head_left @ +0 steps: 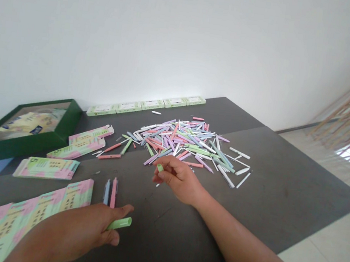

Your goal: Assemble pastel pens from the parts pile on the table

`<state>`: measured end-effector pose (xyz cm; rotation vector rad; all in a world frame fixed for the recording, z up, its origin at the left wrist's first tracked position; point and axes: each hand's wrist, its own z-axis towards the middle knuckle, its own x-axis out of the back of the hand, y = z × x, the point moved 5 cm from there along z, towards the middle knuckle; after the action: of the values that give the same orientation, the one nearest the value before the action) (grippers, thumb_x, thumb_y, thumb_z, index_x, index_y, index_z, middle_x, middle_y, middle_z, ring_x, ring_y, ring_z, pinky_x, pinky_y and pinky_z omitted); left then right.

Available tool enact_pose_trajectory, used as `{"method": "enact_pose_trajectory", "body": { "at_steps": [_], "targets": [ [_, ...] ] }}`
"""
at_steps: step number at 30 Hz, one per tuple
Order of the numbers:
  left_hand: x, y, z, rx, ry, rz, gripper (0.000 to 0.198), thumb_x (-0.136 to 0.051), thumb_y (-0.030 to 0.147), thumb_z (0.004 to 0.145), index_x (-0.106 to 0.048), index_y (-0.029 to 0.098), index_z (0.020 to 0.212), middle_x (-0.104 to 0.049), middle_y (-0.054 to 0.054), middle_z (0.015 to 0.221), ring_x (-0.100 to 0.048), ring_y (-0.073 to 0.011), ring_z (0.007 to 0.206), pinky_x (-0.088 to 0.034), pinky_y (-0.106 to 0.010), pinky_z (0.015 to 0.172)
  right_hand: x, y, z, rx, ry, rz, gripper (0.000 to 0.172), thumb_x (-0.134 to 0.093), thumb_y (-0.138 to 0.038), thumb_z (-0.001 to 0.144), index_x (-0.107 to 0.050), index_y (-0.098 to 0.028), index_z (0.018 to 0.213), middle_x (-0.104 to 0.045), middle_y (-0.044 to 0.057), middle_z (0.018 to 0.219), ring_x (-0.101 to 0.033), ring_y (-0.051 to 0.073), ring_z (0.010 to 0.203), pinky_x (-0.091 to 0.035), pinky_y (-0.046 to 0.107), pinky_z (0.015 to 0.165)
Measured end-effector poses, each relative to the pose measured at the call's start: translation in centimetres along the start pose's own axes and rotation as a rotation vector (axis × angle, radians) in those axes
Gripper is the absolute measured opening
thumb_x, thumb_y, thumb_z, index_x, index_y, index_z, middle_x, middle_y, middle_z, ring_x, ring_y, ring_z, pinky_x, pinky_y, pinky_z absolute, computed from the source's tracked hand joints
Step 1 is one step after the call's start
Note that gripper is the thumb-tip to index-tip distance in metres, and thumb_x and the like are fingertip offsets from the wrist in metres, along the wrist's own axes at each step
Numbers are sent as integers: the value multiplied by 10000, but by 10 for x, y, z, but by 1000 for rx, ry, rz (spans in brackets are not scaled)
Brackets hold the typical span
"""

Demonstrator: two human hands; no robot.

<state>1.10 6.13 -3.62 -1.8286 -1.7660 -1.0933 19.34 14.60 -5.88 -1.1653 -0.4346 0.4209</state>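
Note:
My left hand (101,222) holds a light green pen barrel (120,223) with its hollow end pointing right; the thumb and index finger stand a little apart around it. At the near edge of the pile, my right hand (179,179) pinches a short green pen part (160,168), mostly hidden by the fingers. Just beyond my left hand, a blue pen (107,191) and a pink pen (114,192) lie side by side. A big loose pile of pastel and white pen parts (180,142) spreads beyond my right hand.
A green open box (65,126) with plastic packaging stands at the left. Printed pen boxes (47,168) lie before it, with a row of them (40,207) at the near left. Several pale green boxes (129,107) line the wall. The dark table (285,177) ends at the right.

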Motion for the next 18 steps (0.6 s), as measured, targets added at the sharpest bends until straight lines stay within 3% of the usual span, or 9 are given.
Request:
{"method": "enact_pose_trajectory", "body": {
  "at_steps": [3,8,12,18],
  "targets": [
    [-1,0,1,7,-2,9,543,-522,333,772,-459,331,1311,-686,-16,1010,-622,-246,906,-438,-294,747,4,10,0,-94,-97,-246,334,-462,-213,864,-446,-235,1196,-570,-40,689,-522,100,561,-376,216,536],
    [0,2,-1,-5,-6,20,537,-524,339,781,-451,345,1313,-689,-10,973,-622,-251,892,-438,-309,745,19,9,-2,-72,-215,-724,126,-547,-222,807,-574,-209,930,-634,23,809,-546,164,718,-335,259,608],
    [1,2,-3,-19,10,23,532,-531,353,781,-459,344,1308,-679,-22,996,-614,-257,910,-438,-314,762,21,-6,-6,1,-251,-898,105,-523,-175,806,-592,-206,879,-638,57,884,-545,189,784,-326,282,660],
    [2,4,-4,-27,0,35,542,-539,361,769,-461,345,1305,-676,-30,987,-617,-258,888,-450,-320,728,28,-22,-16,-102,-258,-1006,116,-501,-145,782,-520,-190,887,-587,42,766,-498,164,686,-301,264,610]
  ]
}}
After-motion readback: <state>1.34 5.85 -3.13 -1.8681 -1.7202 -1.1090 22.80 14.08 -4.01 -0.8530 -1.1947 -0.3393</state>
